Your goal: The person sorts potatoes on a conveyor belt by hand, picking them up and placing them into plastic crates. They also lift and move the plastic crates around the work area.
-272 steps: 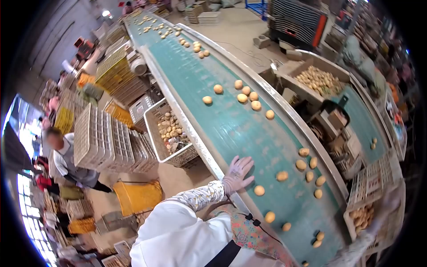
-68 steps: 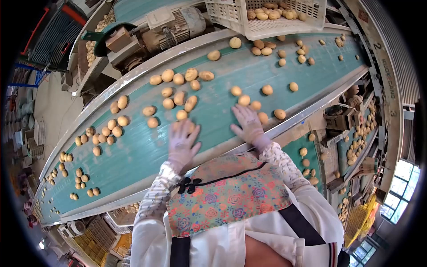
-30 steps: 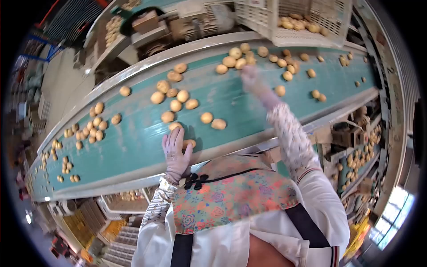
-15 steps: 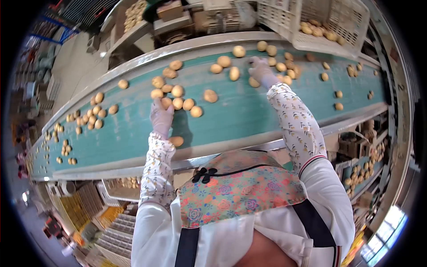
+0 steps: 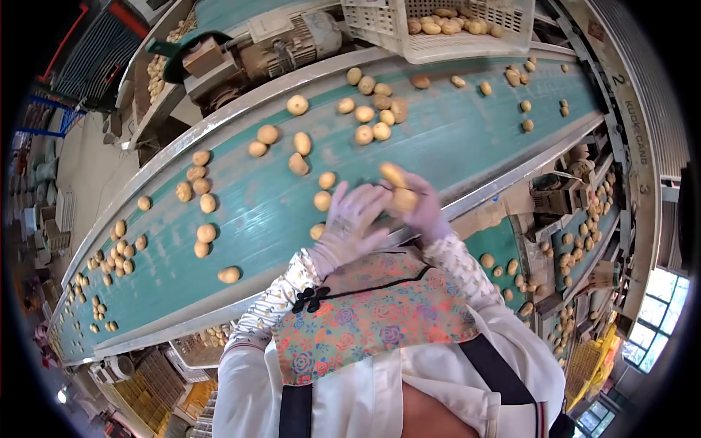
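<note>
Both of my gloved hands are close together over the near side of the green conveyor belt (image 5: 270, 219). My right hand (image 5: 426, 210) is closed around potatoes (image 5: 404, 200), two of which show at its fingertips. To its left, my left hand (image 5: 352, 225) has its fingers stretched and apart, reaching toward the right hand; no potato shows in it. Loose potatoes (image 5: 322, 201) lie on the belt just beyond the left hand, and one is partly hidden at its wrist side. More potatoes (image 5: 207, 233) are scattered farther left.
A white plastic crate (image 5: 467, 47) with potatoes inside stands at the belt's far edge. A motor (image 5: 288, 45) sits beyond the metal rail. At the lower right, another belt (image 5: 491, 244) carries potatoes. A metal frame (image 5: 624, 146) rises at the right.
My right hand has come back from the far side of the belt, now with potatoes. My left hand has moved right, away from a potato cluster, to beside it. The view has shifted.
</note>
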`<state>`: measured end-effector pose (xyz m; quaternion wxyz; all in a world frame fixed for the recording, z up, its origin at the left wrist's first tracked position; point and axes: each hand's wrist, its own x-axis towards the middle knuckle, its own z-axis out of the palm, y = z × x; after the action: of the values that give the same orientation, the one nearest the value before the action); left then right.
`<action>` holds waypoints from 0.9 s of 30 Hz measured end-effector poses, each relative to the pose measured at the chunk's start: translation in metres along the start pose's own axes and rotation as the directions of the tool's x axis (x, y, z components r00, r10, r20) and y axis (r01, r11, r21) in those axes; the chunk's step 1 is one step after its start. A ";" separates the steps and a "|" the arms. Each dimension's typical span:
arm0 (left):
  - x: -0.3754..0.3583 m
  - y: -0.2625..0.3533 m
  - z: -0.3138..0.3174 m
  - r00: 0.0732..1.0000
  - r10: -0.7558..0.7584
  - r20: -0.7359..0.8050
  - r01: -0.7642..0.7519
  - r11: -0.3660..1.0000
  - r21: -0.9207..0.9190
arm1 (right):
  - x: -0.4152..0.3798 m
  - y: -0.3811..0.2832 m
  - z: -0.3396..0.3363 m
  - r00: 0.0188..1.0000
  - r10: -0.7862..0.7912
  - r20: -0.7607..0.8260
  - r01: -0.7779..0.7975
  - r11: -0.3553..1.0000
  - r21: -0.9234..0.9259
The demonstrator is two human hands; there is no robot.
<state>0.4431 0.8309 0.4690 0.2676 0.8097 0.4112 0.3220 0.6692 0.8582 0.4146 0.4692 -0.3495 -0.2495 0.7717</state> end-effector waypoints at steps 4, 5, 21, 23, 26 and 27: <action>-0.032 -0.029 -0.009 0.975 -0.215 0.055 0.206 0.969 0.139 | -0.103 -0.080 -0.115 0.980 0.147 -0.134 -0.109 0.961 0.254; -0.045 -0.039 -0.013 0.970 -0.231 0.075 0.212 0.956 0.203 | -0.122 -0.088 -0.143 0.880 0.150 -0.450 -0.075 0.981 0.180; -0.190 -0.096 -0.056 0.742 -0.589 -0.321 0.670 0.632 0.391 | 0.169 0.016 0.075 0.999 -0.036 -0.014 -0.026 -0.350 -0.936; -0.215 -0.099 -0.067 0.588 -0.658 -0.470 0.809 0.483 0.336 | 0.133 0.041 0.091 0.991 0.111 0.070 0.114 -0.461 -0.880; -0.197 -0.097 -0.054 0.505 -0.645 -0.573 0.863 0.373 0.341 | 0.087 0.084 0.071 0.957 0.160 0.240 0.279 -0.307 -0.910; -0.180 -0.090 -0.051 0.577 -0.599 -0.555 0.816 0.462 0.348 | 0.076 0.090 0.073 0.943 0.201 0.265 0.302 -0.181 -0.936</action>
<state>0.2784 0.7352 0.3847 0.0430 0.5247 0.8312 0.1788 0.5392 0.8836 0.3732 0.0126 -0.4397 -0.8377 0.3238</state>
